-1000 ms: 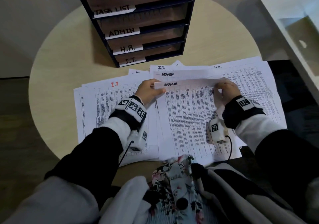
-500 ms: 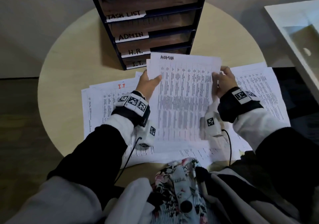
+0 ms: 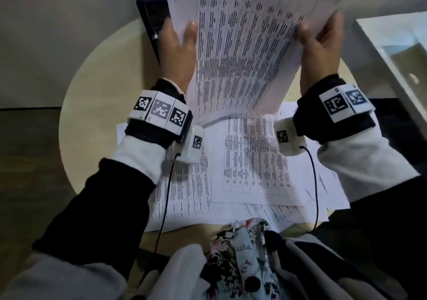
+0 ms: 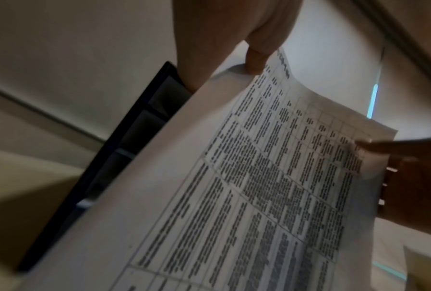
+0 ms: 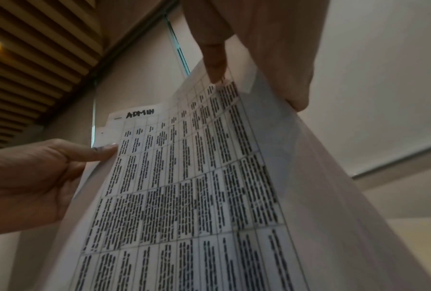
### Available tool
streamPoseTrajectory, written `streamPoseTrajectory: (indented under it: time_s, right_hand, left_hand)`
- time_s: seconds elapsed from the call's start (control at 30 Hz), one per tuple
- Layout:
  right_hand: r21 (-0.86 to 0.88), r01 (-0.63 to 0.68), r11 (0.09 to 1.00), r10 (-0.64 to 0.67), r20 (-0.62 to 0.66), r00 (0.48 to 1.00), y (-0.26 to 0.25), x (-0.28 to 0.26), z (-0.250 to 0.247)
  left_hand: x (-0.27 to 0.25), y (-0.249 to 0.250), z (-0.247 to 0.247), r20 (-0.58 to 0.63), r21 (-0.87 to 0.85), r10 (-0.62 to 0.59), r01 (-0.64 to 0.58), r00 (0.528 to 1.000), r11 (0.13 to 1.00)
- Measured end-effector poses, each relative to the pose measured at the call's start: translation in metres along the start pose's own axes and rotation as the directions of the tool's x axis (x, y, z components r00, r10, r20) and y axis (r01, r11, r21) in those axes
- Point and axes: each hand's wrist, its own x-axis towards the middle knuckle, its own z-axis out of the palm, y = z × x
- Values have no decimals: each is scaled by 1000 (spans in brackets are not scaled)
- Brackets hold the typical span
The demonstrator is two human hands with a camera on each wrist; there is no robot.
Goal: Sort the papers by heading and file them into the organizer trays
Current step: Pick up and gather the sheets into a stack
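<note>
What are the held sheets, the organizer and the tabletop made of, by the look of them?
Held sheets: thin white matte paper; they bow between the left hand and right hand, and light shows through in the right wrist view.
Organizer: dark navy frame, smooth; probably plastic, though coated metal is possible.
Tabletop: pale, matte, round; looks like light wood or laminate, grain not discernible.

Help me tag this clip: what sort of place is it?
Probably an office or meeting room: a dark tray organizer on a round table, printed papers spread out, and a slatted ceiling.
</note>
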Motion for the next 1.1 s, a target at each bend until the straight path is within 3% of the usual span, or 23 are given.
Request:
streamPoseTrajectory:
  time_s: [0.13, 0.27, 0.43, 0.53, 0.67, 0.8, 1.03, 1.1]
  right_hand:
    - [13, -89, 996, 88, 52, 995, 16, -15, 0]
    - [-114, -136, 984, 146, 80, 986, 33, -26, -1]
    - [-227, -112, 968, 113, -5, 994, 35, -14, 4]
    - [-329, -207, 921, 212, -19, 977, 49, -13, 2]
    - [-400, -394, 827, 421, -22, 907, 65, -27, -1]
    - [-320, -523, 790, 569, 64, 820, 69, -42, -10]
    - [-220, -661, 718, 689, 357, 630, 74, -59, -40]
    - [-174, -665, 726, 676, 359, 644, 73, -56, -38]
  left_hand:
    - [-15, -25, -9, 69, -16, -120, 121, 990, 992]
    - [-36, -62, -17, 83, 151, -291, 277, 953, 949]
    - [-36, -68, -18, 60, 154, -299, 287, 952, 946]
    - [-34, -79, -20, 86, 186, -386, 366, 919, 912]
    - [-40, -97, -25, 81, 230, -503, 475, 861, 850]
    - [-31, -94, -27, -21, 154, -495, 492, 868, 857]
    - [28, -77, -27, -26, 235, -491, 482, 871, 844]
    - [40, -77, -25, -14, 244, -516, 504, 856, 829]
